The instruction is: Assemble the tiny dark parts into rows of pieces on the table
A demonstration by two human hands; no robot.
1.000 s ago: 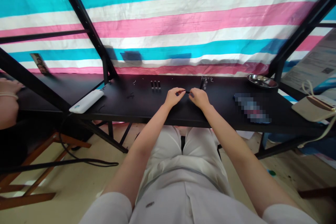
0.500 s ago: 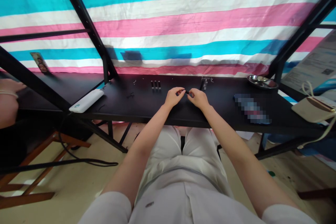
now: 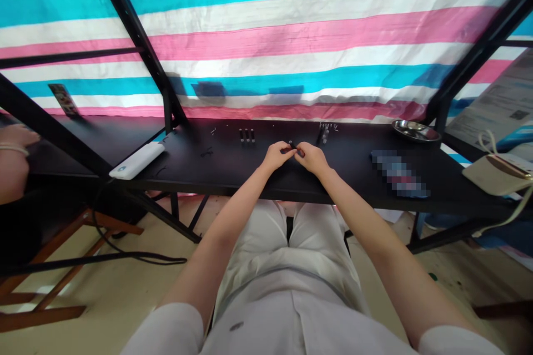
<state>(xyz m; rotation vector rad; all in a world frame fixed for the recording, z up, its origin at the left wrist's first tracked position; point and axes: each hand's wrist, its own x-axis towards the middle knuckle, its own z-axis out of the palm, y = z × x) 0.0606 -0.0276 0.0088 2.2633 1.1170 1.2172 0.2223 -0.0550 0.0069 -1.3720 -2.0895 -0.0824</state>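
Over the middle of the black table, my left hand (image 3: pixel 277 157) and my right hand (image 3: pixel 310 157) meet with fingertips pinched together. Between them is a small black tube (image 3: pixel 292 145) with a pale tip, partly covered by the fingers; both hands grip it. Left of my hands stand three short dark tubes (image 3: pixel 247 135) with light ends, in a row. Beyond my right hand lies a small group of dark and clear tubes (image 3: pixel 323 133), with several thin pale pieces (image 3: pixel 328 125) behind them.
A white power strip-like box (image 3: pixel 138 161) lies at the table's left end. To the right are a round metal dish (image 3: pixel 416 131), a blurred-out flat object (image 3: pixel 400 173) and a beige bag (image 3: pixel 495 173). Black frame posts (image 3: pixel 144 50) flank the table. Another person's hand (image 3: pixel 19 136) shows far left.
My hands have drawn closer together, the right one shifting slightly left. The black tube between them has turned more upright, its pale tip now showing above the fingers.
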